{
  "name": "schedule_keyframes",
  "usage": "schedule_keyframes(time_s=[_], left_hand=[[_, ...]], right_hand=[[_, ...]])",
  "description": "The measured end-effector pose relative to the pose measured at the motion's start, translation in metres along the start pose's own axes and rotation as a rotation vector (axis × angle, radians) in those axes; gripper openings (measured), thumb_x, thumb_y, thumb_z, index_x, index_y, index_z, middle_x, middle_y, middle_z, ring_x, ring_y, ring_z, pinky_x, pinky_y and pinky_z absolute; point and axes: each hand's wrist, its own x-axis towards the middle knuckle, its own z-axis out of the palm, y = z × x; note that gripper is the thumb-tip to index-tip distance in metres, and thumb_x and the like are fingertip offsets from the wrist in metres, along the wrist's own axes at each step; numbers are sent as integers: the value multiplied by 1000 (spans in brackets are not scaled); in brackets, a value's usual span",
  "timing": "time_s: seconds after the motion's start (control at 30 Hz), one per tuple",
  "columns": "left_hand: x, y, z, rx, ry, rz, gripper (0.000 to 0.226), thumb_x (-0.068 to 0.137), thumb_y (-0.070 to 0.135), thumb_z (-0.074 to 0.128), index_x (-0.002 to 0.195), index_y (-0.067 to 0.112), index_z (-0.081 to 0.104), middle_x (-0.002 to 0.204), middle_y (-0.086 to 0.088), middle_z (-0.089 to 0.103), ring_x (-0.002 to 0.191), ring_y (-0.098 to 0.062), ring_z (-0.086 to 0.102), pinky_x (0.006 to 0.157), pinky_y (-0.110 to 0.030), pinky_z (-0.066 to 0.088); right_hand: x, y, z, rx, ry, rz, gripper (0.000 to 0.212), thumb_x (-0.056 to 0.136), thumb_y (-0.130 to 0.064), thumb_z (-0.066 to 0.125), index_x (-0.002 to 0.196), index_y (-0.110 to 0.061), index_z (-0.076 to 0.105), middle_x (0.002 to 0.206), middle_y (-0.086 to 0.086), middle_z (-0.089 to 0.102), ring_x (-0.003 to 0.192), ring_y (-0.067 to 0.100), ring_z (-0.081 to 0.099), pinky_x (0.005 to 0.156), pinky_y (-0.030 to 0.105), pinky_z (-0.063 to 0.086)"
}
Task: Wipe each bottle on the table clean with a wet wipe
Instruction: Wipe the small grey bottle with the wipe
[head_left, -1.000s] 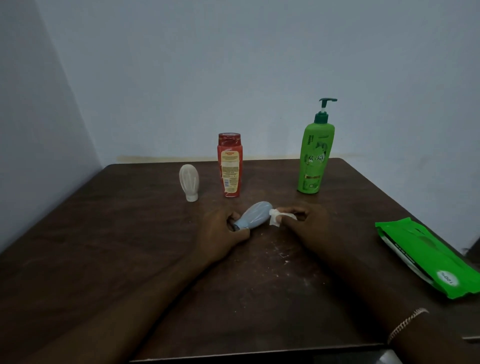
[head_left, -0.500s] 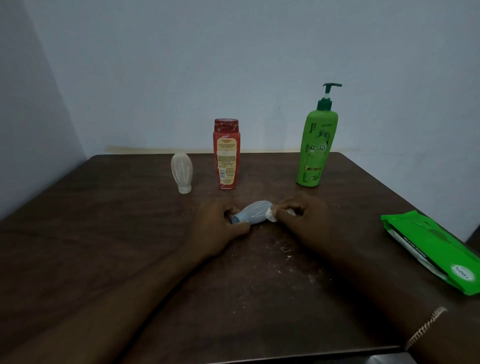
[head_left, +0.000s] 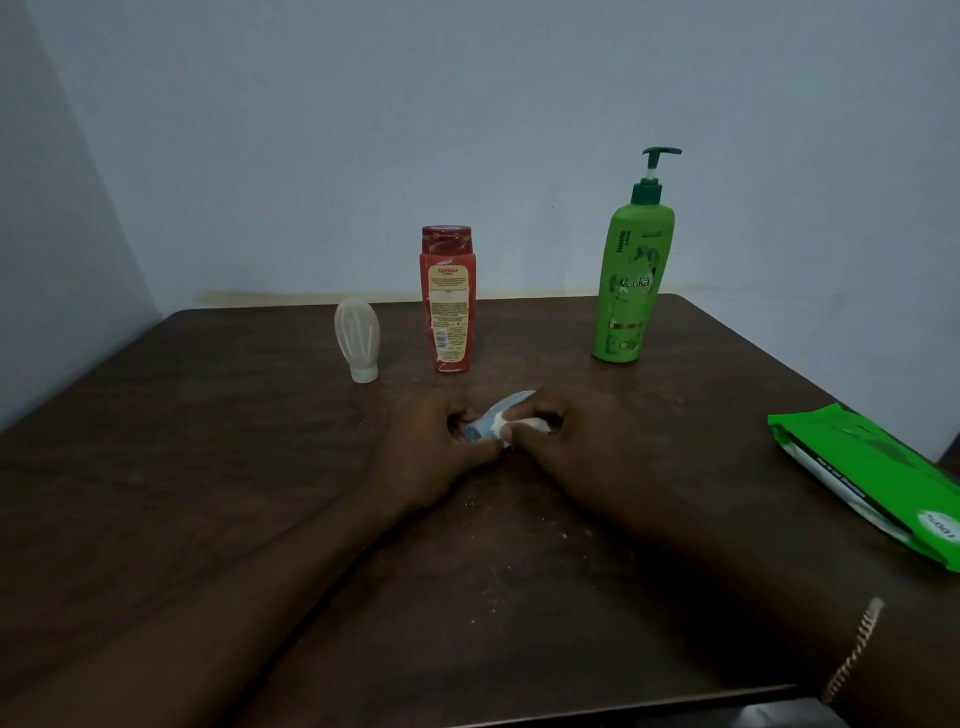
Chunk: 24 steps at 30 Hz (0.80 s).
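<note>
A small pale blue bottle (head_left: 511, 405) lies on its side at the middle of the dark wooden table (head_left: 208, 467). My left hand (head_left: 431, 447) grips its cap end. My right hand (head_left: 566, 441) presses a white wet wipe (head_left: 506, 428) around the bottle's body and covers most of it. Behind them stand a small clear bottle (head_left: 357, 338) upside down on its cap, a red bottle (head_left: 448, 299) and a tall green pump bottle (head_left: 631, 275).
A green wet wipe pack (head_left: 867, 473) lies flat near the table's right edge. Pale walls close in behind and on the left. White specks dot the tabletop in front of my hands.
My right hand has slid the wipe along the pale blue bottle towards my left hand, so less of the bottle shows. The camera view has shifted slightly.
</note>
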Motion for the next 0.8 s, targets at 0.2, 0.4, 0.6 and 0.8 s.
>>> schedule_keyframes(time_s=[0.2, 0.4, 0.6, 0.8], left_hand=[[1, 1, -3, -19, -35, -26, 30, 75, 47, 78, 94, 26, 71, 82, 7, 69, 74, -9, 63, 69, -40, 59], [1, 3, -4, -40, -36, -16, 26, 77, 45, 80, 92, 25, 72, 79, 6, 68, 70, -9, 62, 60, -29, 53], [2, 0, -4, -58, -47, -31, 24, 74, 42, 82, 89, 27, 71, 84, 8, 69, 75, -8, 64, 69, -40, 59], [2, -1, -4, -43, -62, -16, 28, 73, 39, 84, 90, 30, 64, 91, 10, 65, 79, -6, 60, 69, -32, 56]], right_hand=[[5, 7, -13, 13, 16, 88, 15, 88, -27, 70, 101, -26, 76, 99, -10, 73, 79, -10, 59, 69, 1, 42], [1, -1, -2, -42, -43, -22, 21, 84, -29, 72, 105, -28, 73, 107, -11, 70, 98, 1, 60, 89, 20, 49], [12, 24, -19, 33, 76, 141, 12, 84, -25, 73, 94, -22, 79, 88, -5, 76, 70, -7, 62, 62, 1, 41], [1, 10, -12, -6, -32, 81, 18, 88, -28, 68, 105, -26, 73, 100, -12, 69, 85, -2, 57, 73, 4, 41]])
